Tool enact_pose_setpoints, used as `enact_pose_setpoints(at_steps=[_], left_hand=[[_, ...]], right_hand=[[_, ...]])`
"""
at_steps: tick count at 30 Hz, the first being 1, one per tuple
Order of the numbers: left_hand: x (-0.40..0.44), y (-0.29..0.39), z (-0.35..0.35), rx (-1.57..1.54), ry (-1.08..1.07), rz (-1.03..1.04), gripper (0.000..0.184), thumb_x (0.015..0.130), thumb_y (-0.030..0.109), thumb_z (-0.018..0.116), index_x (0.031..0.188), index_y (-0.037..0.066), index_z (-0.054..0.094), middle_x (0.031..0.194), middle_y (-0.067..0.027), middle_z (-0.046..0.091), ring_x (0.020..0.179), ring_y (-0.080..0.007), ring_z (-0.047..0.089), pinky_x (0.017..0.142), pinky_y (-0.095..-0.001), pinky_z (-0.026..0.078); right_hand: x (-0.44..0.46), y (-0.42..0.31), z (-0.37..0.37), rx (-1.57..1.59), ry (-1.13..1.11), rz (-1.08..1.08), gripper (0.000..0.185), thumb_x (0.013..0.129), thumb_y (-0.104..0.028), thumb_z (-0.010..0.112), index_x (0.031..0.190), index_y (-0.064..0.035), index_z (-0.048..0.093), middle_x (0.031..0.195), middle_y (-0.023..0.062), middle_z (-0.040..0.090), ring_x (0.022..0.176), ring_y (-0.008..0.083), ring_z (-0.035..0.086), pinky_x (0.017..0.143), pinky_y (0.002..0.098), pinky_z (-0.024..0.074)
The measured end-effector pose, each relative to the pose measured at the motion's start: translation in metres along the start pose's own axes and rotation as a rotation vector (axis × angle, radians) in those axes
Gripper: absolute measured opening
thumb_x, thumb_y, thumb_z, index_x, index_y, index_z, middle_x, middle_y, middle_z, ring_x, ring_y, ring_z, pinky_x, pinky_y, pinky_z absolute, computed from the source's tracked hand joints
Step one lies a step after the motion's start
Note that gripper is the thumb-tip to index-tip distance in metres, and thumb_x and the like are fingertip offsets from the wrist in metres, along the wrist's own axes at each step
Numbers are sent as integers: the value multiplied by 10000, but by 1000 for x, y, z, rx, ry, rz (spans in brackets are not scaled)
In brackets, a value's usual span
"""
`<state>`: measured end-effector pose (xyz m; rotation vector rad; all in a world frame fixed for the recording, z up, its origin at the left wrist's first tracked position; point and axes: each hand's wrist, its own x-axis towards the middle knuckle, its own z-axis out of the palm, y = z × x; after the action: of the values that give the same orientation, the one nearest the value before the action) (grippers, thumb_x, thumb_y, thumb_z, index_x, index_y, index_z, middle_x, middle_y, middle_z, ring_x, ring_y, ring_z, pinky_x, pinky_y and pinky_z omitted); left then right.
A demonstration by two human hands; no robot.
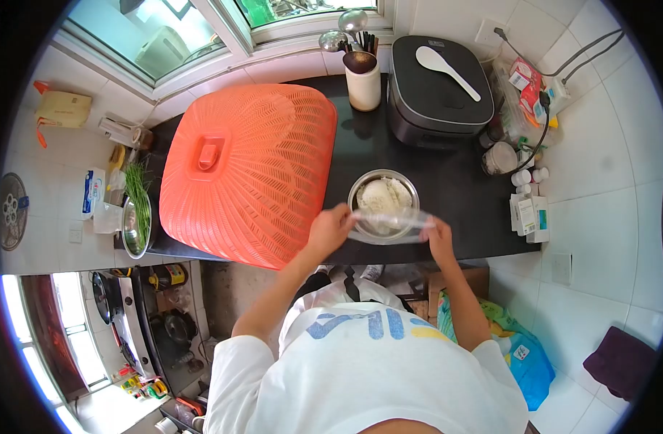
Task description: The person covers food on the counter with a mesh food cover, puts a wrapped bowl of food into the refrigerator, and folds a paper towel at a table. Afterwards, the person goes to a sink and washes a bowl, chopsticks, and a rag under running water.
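A steel bowl (354, 189) with white food (382, 197) in it stands on the black counter (447, 168), near the front edge. A clear plastic film or bag (393, 224) is stretched across the front part of the bowl. My left hand (333, 228) pinches the film's left end, beside the rim of a big orange mesh cover (252, 173). On the other side, my right hand (437, 237) has its fingers closed on the film's right end. The film's far edge is hard to make out over the food.
Behind the bowl are a black rice cooker (433, 94) with a white rice paddle (447, 72) on its lid and a utensil holder (363, 87). Jars (499, 158) and small boxes (527, 218) line the right side. Green stalks in a bowl (136, 231) stand at the left.
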<state>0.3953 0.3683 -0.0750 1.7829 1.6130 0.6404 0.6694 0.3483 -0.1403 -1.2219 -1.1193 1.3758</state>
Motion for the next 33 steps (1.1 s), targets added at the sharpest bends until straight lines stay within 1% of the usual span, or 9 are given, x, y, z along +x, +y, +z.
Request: enact_pose_setpoints(at_steps=[7, 10, 13, 19, 21, 24, 27, 30, 33], left_hand=[[87, -40, 37, -201, 158, -294, 309, 764, 295, 584, 756, -13, 553, 677, -168, 591, 650, -268, 599, 596, -371, 451], [98, -38, 31, -342, -36, -401, 422, 750, 383, 557, 753, -38, 595, 711, -186, 605, 692, -253, 612, 626, -350, 462], [110, -44, 39, -345, 37, -368, 499, 810, 433, 481, 742, -48, 594, 567, -112, 550, 420, -183, 506, 395, -305, 407], [132, -25, 26, -268, -332, -761, 607, 770, 489, 461, 745, -100, 605, 642, -187, 593, 483, -270, 581, 443, -384, 467], [126, -27, 33, -412, -315, -815, 475, 764, 439, 508, 678, -18, 603, 579, -117, 569, 416, -207, 535, 385, -335, 437], [113, -22, 30, -604, -234, -892, 253, 760, 320, 570, 669, 85, 573, 587, -46, 549, 443, -140, 517, 384, -279, 418], [92, -45, 34, -869, -191, -882, 252, 794, 312, 550, 762, 63, 572, 665, -49, 559, 552, -132, 555, 389, -274, 433], [60, -38, 36, -787, 78, -777, 282, 847, 311, 489, 834, 37, 555, 726, -52, 557, 637, -145, 570, 473, -303, 485], [45, -37, 43, -643, 35, -600, 309, 883, 297, 431, 830, 16, 546, 737, -61, 561, 679, -167, 581, 585, -353, 516]], right_hand=[[83, -19, 12, 162, 119, 264, 198, 875, -230, 505, 741, -85, 517, 545, -45, 440, 444, 48, 395, 407, 195, 311], [90, -17, 15, 196, 84, 354, 223, 862, -270, 512, 718, -101, 522, 524, -50, 429, 425, 48, 391, 373, 202, 293], [96, -22, 21, 129, 90, 418, 276, 853, -325, 502, 688, -107, 534, 520, -40, 451, 415, 54, 406, 362, 213, 296], [118, -15, 14, -58, 62, 678, 434, 826, -473, 453, 609, -103, 519, 479, 13, 457, 341, 119, 389, 333, 268, 324], [118, -8, 16, -4, 72, 782, 415, 829, -447, 463, 600, -105, 517, 462, 10, 441, 326, 122, 378, 329, 274, 334], [106, 2, 1, -24, -34, 682, 287, 838, -353, 506, 735, -90, 550, 582, 26, 521, 453, 119, 494, 420, 279, 440], [77, 0, 0, 106, 28, 532, 243, 861, -301, 497, 804, -70, 543, 645, 30, 551, 515, 121, 531, 452, 276, 476], [58, 5, -2, -43, 152, 328, 228, 879, -276, 483, 817, -60, 522, 667, 29, 550, 541, 117, 536, 445, 255, 474], [54, 2, 5, -206, 146, 232, 295, 864, -312, 517, 761, -35, 518, 647, 45, 545, 566, 117, 553, 417, 234, 455]])
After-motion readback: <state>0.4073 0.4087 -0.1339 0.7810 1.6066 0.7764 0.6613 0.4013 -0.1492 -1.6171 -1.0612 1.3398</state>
